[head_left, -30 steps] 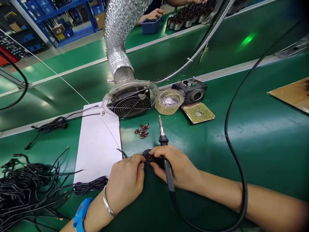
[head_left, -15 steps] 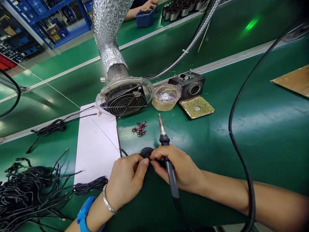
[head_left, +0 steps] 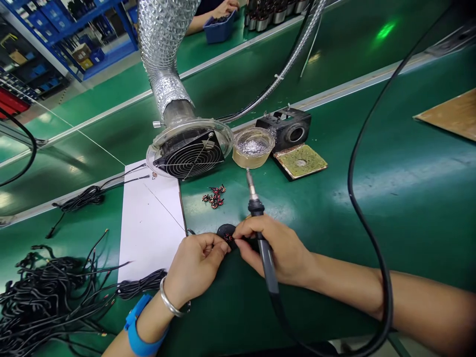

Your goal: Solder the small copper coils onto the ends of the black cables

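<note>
My right hand [head_left: 275,253] is closed round a soldering iron [head_left: 260,228], whose tip points up and away from me. Its thumb and forefinger also pinch at a small black round part [head_left: 225,231] with red and black windings, lying on the green mat. My left hand [head_left: 197,263] is closed, its fingertips pinching the same part from the left. A thin black wire runs from the part toward the white sheet [head_left: 150,223]. Several small red and black coils [head_left: 213,196] lie just beyond the hands.
A fume extractor fan [head_left: 189,156] on a silver duct stands behind, beside a solder dish [head_left: 253,147], iron stand [head_left: 288,130] and yellow sponge [head_left: 300,162]. Black cables [head_left: 48,292] pile at left. The iron's cord [head_left: 372,238] loops at right. Another person's hand [head_left: 223,8] is at a blue bin.
The soldering iron has tilted slightly left and away. Both hands stay pinched on the black part; the view has shifted a little.
</note>
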Action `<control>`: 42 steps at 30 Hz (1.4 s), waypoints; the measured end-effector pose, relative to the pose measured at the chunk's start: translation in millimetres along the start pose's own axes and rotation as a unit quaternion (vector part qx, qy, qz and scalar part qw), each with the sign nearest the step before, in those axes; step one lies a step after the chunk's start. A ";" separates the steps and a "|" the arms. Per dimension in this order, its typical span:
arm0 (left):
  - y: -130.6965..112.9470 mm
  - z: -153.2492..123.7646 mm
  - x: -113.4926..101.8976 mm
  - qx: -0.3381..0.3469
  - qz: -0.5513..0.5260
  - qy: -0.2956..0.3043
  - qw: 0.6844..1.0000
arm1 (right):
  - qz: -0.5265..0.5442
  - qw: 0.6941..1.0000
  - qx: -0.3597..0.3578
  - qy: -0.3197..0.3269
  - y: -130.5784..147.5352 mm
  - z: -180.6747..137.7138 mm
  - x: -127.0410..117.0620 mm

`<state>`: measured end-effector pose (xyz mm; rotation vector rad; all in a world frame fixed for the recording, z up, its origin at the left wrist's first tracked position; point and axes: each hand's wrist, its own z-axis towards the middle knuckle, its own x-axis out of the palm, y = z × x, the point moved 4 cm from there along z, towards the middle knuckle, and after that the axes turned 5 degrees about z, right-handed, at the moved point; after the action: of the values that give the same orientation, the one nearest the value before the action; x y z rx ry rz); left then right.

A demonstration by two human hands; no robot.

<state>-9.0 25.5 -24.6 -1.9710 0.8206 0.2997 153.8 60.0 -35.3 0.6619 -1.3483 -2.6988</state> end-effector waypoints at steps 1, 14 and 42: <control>-0.2 -0.9 -0.5 0.002 0.007 0.001 1.000 | 0.005 1.000 0.007 -0.009 -1.4 2.3 -1.0; -20.0 14.6 -17.7 0.028 0.107 -0.071 0.991 | -0.170 0.965 -0.156 0.123 16.0 18.6 -0.5; -2.2 11.9 -7.6 -0.005 -0.030 -0.056 0.998 | 0.004 0.978 -0.116 0.172 -5.3 33.2 -5.5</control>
<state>-11.9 39.5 -25.5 -1.9648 0.6886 0.3771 146.4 89.5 -20.0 1.0304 -0.9364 -2.5232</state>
